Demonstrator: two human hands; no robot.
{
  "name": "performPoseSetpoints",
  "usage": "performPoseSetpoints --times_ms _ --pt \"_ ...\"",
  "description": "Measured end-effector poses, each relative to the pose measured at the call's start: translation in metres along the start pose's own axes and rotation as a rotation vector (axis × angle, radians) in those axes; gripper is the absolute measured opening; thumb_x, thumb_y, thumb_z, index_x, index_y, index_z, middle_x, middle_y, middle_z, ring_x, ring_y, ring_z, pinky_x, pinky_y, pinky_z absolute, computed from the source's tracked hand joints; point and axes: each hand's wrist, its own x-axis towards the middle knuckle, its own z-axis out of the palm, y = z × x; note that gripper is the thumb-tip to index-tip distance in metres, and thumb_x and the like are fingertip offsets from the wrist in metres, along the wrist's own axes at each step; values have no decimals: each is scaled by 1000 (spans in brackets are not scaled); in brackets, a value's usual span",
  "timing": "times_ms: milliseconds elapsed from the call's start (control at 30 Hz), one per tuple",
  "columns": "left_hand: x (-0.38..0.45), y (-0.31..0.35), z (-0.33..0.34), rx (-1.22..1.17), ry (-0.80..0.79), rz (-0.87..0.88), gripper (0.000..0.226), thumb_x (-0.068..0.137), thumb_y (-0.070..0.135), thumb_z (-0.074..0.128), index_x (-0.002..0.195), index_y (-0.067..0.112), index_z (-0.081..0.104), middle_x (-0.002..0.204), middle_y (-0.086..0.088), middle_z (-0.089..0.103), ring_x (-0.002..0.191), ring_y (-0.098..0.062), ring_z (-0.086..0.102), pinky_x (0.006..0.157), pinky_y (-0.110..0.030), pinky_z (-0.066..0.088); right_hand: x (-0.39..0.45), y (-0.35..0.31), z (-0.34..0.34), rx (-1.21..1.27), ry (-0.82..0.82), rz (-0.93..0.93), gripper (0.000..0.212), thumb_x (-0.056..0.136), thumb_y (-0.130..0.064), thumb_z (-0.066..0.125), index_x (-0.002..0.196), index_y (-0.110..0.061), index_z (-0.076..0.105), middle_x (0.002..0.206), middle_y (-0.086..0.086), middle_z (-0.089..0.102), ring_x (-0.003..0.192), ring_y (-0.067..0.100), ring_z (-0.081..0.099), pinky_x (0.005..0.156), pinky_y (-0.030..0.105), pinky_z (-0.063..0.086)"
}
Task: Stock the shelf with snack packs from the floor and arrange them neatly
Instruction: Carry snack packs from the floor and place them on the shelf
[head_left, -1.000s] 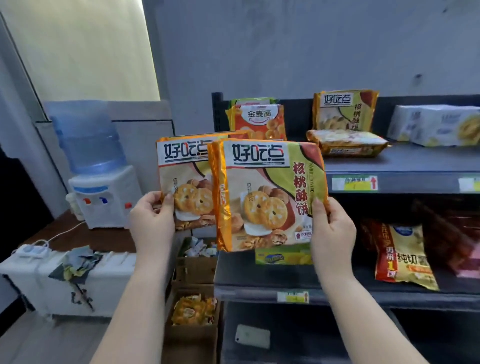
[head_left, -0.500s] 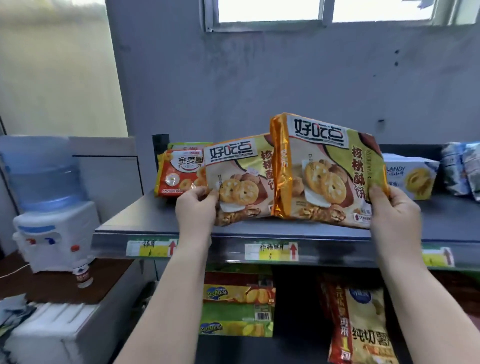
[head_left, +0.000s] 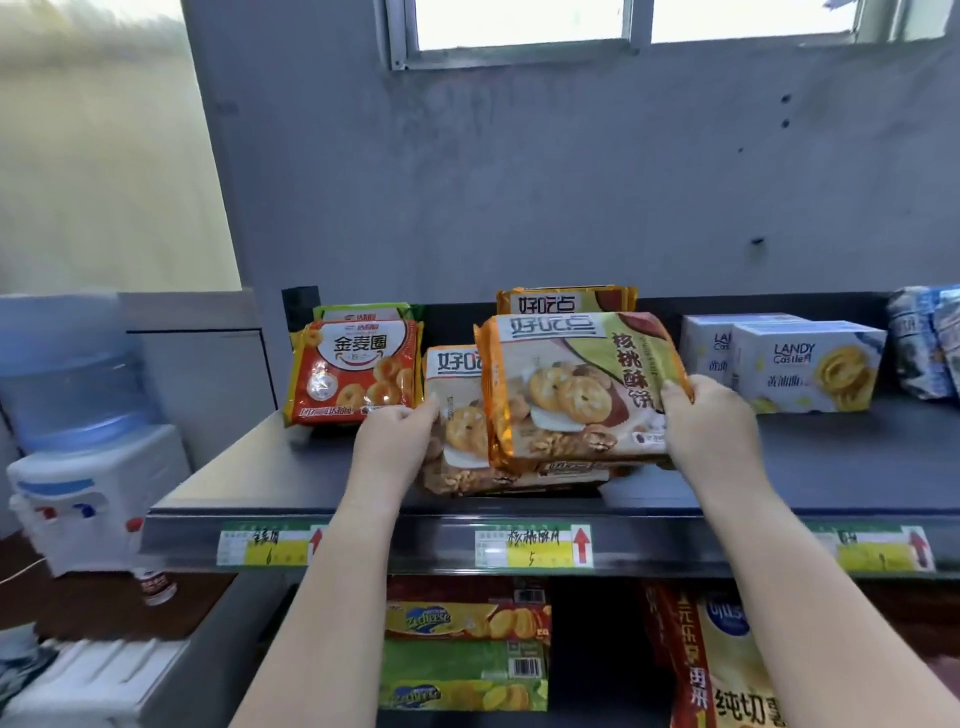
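In the head view, two walnut cookie packs are being set on the top shelf (head_left: 291, 467), near the middle of its front edge and above the middle price label (head_left: 532, 546). The left hand (head_left: 392, 441) is clamped on the left cookie pack (head_left: 454, 415), and the right hand (head_left: 714, 415) is clamped on the lower right corner of the right cookie pack (head_left: 582, 384), which overlaps the left one. Both packs lean on something flat below them; it looks like another pack of the same kind lying on the shelf, but I cannot tell for sure. One more pack of this kind (head_left: 563, 300) stands behind, near the back edge.

I judge the task is partly done: the two packs have reached the shelf but are not released and not yet straight, so arranging is left. Toward the left end of the shelf stand the red ring-biscuit packs (head_left: 353, 371), and toward the right end the white cookie boxes (head_left: 800, 364).

The floor is not in view, so how many packs wait there is unknown. The blue-white packs (head_left: 924, 343) are cut off by the right border. The lower shelf goods (head_left: 467, 644) are partly hidden by the arms and somewhat blurred.
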Motion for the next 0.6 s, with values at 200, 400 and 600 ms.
performPoseSetpoints --times_ms 200,400,600 --pt "-2 13 3 175 -62 -18 59 72 62 61 99 10 60 94 -5 66 88 -21 62 79 -38 53 -23 -29 22 -179 -58 -93 31 99 -28 31 101 -5 51 103 16 60 83 30 48 68 32 33" --pt "-6 12 -2 42 -3 90 22 85 30 63 68 17 55 73 1 62 73 -17 61 61 -27 48 -22 -35 9 145 -237 -45 41 96 -44 33 91 -10 56 99 10 64 89 27 55 64 32 40" --pt "-7 9 -2 152 160 227 24 86 22 61 70 5 55 67 -5 55 64 -19 48 52 -25 34 -2 -38 1 410 -391 142 45 94 -51 32 77 -22 62 86 3 69 85 21 63 83 35 47"
